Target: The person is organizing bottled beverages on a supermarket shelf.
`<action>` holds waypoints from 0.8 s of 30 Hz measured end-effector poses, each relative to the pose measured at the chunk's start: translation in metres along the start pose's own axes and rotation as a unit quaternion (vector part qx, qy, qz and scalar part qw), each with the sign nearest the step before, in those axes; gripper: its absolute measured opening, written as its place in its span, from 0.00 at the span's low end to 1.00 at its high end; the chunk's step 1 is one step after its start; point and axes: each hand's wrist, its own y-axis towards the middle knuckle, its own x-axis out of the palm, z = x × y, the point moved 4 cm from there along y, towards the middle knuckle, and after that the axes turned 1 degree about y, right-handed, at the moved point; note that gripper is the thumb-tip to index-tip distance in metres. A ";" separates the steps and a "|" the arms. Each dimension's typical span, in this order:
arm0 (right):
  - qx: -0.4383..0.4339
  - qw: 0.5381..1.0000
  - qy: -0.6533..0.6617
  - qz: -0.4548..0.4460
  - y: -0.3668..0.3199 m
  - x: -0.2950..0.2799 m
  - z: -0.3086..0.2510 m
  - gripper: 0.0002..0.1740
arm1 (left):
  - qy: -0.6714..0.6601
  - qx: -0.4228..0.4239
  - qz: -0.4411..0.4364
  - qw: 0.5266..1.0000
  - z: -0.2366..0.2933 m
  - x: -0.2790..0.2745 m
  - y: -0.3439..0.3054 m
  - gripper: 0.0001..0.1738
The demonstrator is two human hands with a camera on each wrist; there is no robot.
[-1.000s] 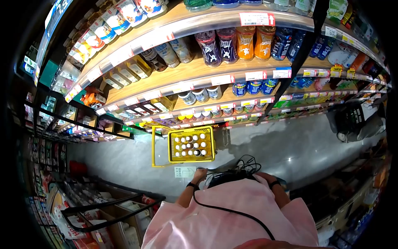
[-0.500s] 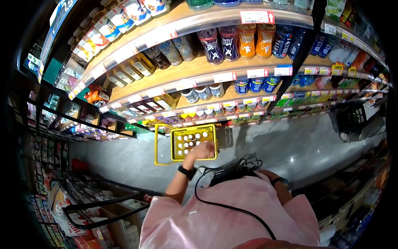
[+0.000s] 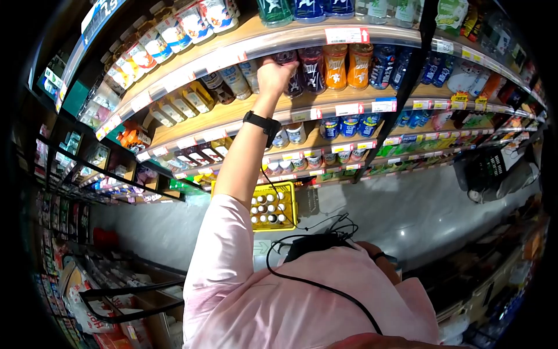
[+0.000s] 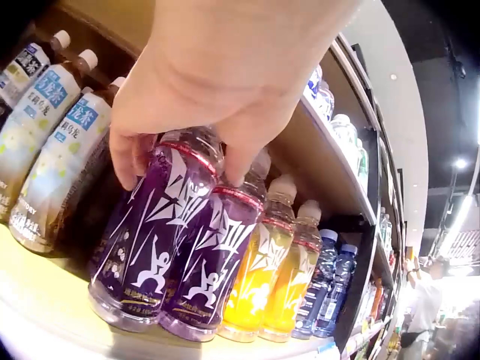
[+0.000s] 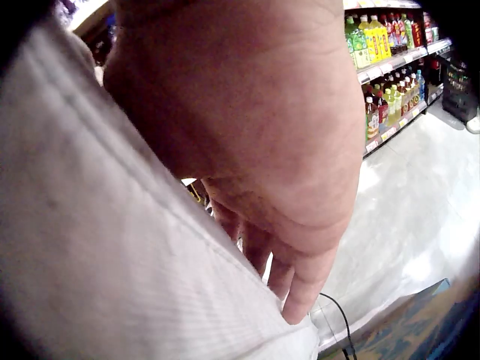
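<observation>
Up at the shelf, my left hand (image 3: 275,77) grips the top of a purple drink bottle (image 4: 142,240). Its thumb and fingers come down around the bottle's shoulder, hiding the cap. The bottle stands upright near the shelf's front edge. Close beside it is a second purple bottle (image 4: 214,262), with orange drink bottles (image 4: 259,274) further right. My right hand (image 5: 262,142) hangs against the pale shirt (image 5: 127,225), fingers pointing down and holding nothing. On the floor below my left arm sits a yellow basket (image 3: 295,209) with several white-capped bottles in it.
Pale-labelled tea bottles (image 4: 56,172) stand left of the purple ones. The shelf above (image 3: 290,36) runs close over my left hand. A black cable (image 3: 325,291) crosses my shirt. Dark crates (image 3: 494,166) stand along the aisle at right.
My left hand has risen from near my waist, past the yellow basket, to the shelf and taken hold of a purple bottle. The right hand stays by my side.
</observation>
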 end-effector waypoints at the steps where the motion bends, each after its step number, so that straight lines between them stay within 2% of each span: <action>1: -0.014 1.000 -0.020 0.009 0.009 0.002 0.014 0.24 | 0.024 -0.002 -0.003 1.000 -0.008 0.006 0.008 0.43; 3: -0.025 0.999 -0.037 0.014 0.018 0.006 0.042 0.24 | 0.074 -0.014 -0.016 0.997 -0.017 0.006 0.013 0.44; 4: -0.038 0.997 -0.048 0.037 0.017 0.006 0.049 0.23 | 0.113 -0.009 -0.025 0.993 -0.023 0.006 0.017 0.37; 6: -0.045 0.996 -0.055 0.058 0.009 0.012 0.055 0.23 | 0.129 0.062 -0.125 0.982 -0.028 -0.001 0.023 0.34; 7: -0.043 0.995 -0.058 0.062 0.000 0.012 0.045 0.23 | 0.092 -0.063 -0.161 0.981 -0.021 -0.016 0.015 0.29; 8: -0.042 0.995 -0.062 0.067 -0.011 0.009 0.028 0.22 | -0.002 0.003 -0.135 0.991 -0.050 -0.007 0.028 0.30; 9: -0.028 0.997 -0.048 0.054 -0.020 0.006 0.006 0.23 | -0.043 -0.018 -0.148 0.988 -0.071 -0.005 0.034 0.29; 10: -0.027 0.997 -0.048 0.055 -0.015 0.005 0.014 0.23 | -0.084 -0.039 -0.161 0.983 -0.075 -0.009 0.033 0.27; 12: -0.011 0.996 -0.080 0.033 0.000 0.006 0.026 0.23 | -0.267 -0.050 -0.145 0.952 -0.065 -0.027 0.007 0.13; 14: -0.031 0.997 -0.066 0.033 -0.005 0.004 0.017 0.23 | -0.329 -0.003 -0.104 0.939 -0.063 -0.040 -0.014 0.16; 15: -0.049 0.997 -0.053 0.034 -0.007 0.003 0.012 0.22 | -0.335 0.012 -0.052 0.941 -0.068 -0.047 -0.025 0.23; 16: -0.050 0.997 -0.053 0.035 0.004 0.004 0.027 0.22 | -0.335 0.014 -0.052 0.941 -0.065 -0.054 -0.039 0.23; 18: -0.039 0.995 -0.090 -0.009 0.033 -0.002 0.054 0.22 | -0.368 0.043 0.000 0.929 -0.056 -0.077 -0.070 0.40; 19: -0.039 0.995 -0.096 -0.010 0.039 -0.018 0.062 0.22 | -0.380 0.042 0.020 0.924 -0.047 -0.090 -0.090 0.39; 20: 0.054 0.996 0.003 0.065 0.043 -0.045 0.075 0.22 | -0.391 0.039 0.042 0.918 -0.038 -0.104 -0.108 0.39; 21: 0.147 0.974 0.101 0.137 0.043 -0.065 0.082 0.22 | -0.430 0.043 0.035 0.901 -0.035 -0.115 -0.120 0.40; 22: 0.064 0.967 0.034 0.243 0.046 -0.091 0.068 0.23 | -0.465 0.063 0.034 0.882 -0.033 -0.124 -0.131 0.40; 23: -0.023 0.940 -0.034 0.340 0.051 -0.122 0.044 0.23 | -0.480 0.063 0.026 0.875 -0.028 -0.134 -0.141 0.38; 24: -0.017 0.932 -0.017 0.362 0.035 -0.143 -0.031 0.23 | -0.493 0.063 0.018 0.868 -0.020 -0.145 -0.151 0.36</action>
